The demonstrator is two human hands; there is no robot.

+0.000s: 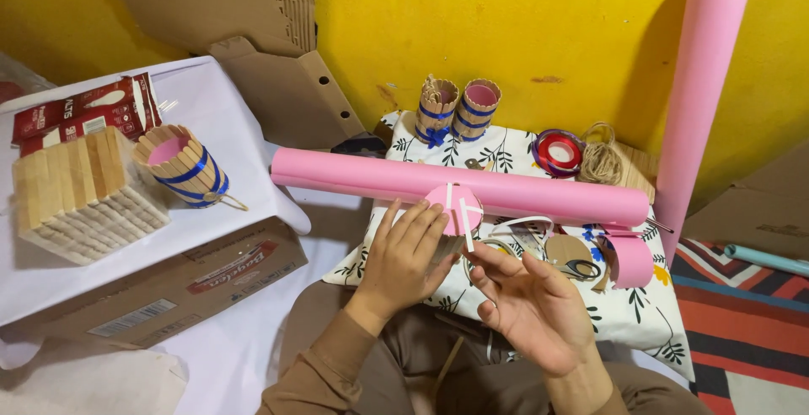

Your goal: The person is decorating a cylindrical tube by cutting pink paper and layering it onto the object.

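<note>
My left hand grips a small stick-built cup with a pink disc bottom, held on its side over a floral cushion. A white tape strip crosses the pink disc. My right hand is beside it, palm up, fingers spread, its fingertips touching the white strip's lower end at the cup's rim. A long pink paper roll lies across the cushion just behind the cup.
Two finished stick cups with blue ribbon stand at the back by the yellow wall. Ribbon spool, twine, scissors and pink scraps lie on the cushion. Left: a stick stack, another cup, a cardboard box. An upright pink roll leans right.
</note>
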